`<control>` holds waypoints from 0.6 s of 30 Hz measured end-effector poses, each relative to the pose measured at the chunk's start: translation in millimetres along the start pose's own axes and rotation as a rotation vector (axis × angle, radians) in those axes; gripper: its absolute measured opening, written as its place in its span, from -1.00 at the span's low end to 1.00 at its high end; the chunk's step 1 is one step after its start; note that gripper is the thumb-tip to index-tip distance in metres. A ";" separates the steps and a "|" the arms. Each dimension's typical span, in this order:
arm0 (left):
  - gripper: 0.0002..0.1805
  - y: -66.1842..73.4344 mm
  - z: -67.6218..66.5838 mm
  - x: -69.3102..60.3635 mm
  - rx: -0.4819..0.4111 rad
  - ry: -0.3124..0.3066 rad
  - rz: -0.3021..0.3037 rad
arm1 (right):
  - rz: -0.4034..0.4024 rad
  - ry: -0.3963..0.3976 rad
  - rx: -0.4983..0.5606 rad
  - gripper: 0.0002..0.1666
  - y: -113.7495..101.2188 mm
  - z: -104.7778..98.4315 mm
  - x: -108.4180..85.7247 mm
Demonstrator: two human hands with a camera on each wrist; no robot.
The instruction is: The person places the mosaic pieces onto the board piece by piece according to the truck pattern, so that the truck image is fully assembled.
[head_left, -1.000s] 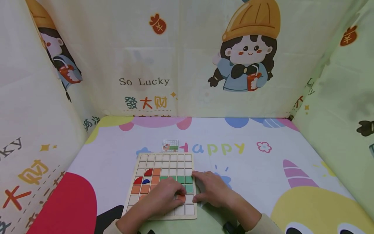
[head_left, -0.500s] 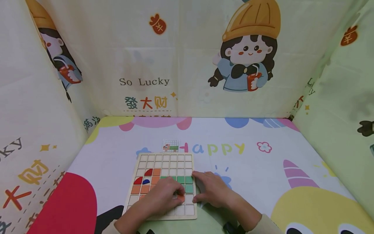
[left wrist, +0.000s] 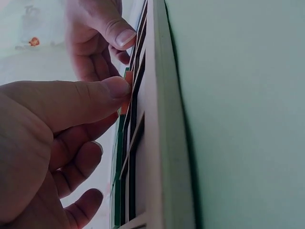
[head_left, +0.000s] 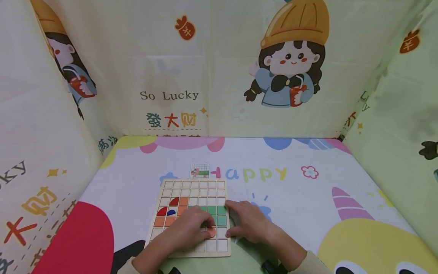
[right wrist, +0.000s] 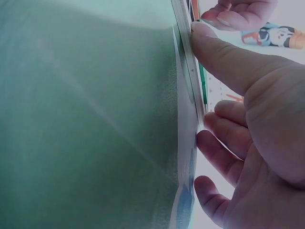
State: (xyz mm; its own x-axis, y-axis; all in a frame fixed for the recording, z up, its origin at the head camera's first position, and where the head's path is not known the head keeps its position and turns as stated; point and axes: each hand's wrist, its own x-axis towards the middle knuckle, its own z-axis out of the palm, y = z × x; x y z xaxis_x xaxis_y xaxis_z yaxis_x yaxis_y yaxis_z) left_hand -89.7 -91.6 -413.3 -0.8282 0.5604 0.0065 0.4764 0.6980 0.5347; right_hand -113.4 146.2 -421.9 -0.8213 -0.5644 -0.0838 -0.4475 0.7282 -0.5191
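A wooden grid board (head_left: 222,252) lies on the table, with coloured pieces in several of its cells. My left hand (head_left: 186,228) reaches over its lower middle and pinches an orange rounded piece (head_left: 212,231) between thumb and forefinger, low over the cells. In the left wrist view the left thumb (left wrist: 88,98) lies against the orange piece (left wrist: 127,90); the forefinger is partly hidden behind. My right hand (head_left: 249,221) touches the board's right edge with its thumb and fingertips, the fingers fairly straight. Green pieces (head_left: 221,220) sit in cells near it.
A small printed picture card (head_left: 199,171) lies just beyond the board's far edge. The tabletop (head_left: 291,198) carries a colourful printed cloth. Printed curtains (head_left: 219,68) stand at the back and both sides.
My left hand shifts slightly left, and more of the orange piece shows beside its fingertips. The right hand and the board stay where they were.
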 end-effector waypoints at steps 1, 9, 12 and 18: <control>-0.92 0.1 -0.7 -0.1 0.000 -0.004 -0.005 | -0.001 0.001 0.001 -0.02 0.1 0.0 -0.1; -0.88 0.2 -8.2 -4.9 -0.026 -0.004 -0.055 | 0.003 -0.006 0.017 -0.03 -1.1 -1.3 -0.3; -0.85 -1.5 -11.4 -8.0 -0.029 0.012 -0.073 | 0.005 -0.007 0.012 -0.03 -1.9 -1.7 -0.1; -0.80 -9.8 -18.5 -13.5 -0.028 0.063 -0.092 | 0.011 -0.024 -0.007 -0.06 -3.7 -2.6 -0.6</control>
State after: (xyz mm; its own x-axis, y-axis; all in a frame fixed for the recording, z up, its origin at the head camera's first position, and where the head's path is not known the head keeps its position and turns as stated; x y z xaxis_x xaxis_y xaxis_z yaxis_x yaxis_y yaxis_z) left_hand -88.7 -114.3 -403.0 -0.8855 0.4646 0.0092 0.3897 0.7317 0.5592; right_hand -112.2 144.9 -417.8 -0.8178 -0.5650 -0.1096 -0.4407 0.7372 -0.5121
